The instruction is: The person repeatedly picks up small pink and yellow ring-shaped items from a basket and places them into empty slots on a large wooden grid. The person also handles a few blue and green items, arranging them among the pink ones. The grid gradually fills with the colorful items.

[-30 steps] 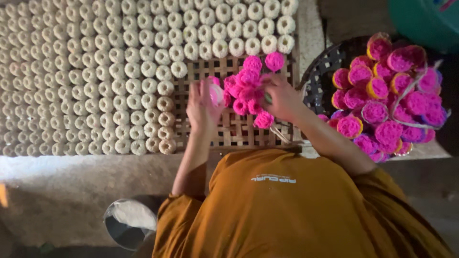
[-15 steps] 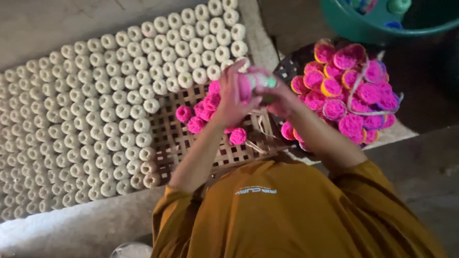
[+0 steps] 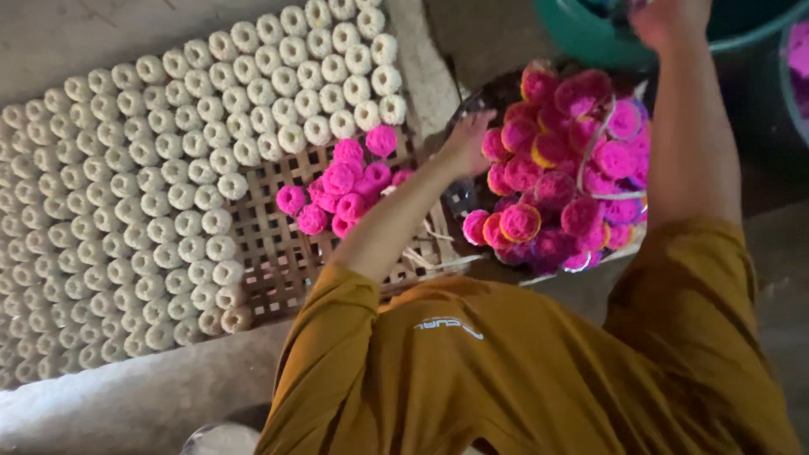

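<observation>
My left hand (image 3: 466, 143) reaches over a woven bamboo tray (image 3: 278, 253), fingers apart, its tips at the edge of a heap of pink and magenta round coils (image 3: 565, 168) in a dark basket. It holds nothing. A small cluster of pink coils (image 3: 345, 190) lies on the tray just left of my forearm. My right hand (image 3: 666, 17) stretches far up to a teal basin (image 3: 590, 42) at the top edge. It is partly cut off, so its grip is unclear.
Several rows of pale cream coils (image 3: 168, 168) cover the left and upper part of the tray. Bare concrete ground (image 3: 126, 404) runs below the tray. My orange shirt (image 3: 506, 371) fills the bottom. Another basin rim with pink content (image 3: 796, 59) shows at the far right.
Both hands were together above the tray with pink coils. Now they are apart: the left one has moved right to the heap, and the right one has gone up to the teal basin.
</observation>
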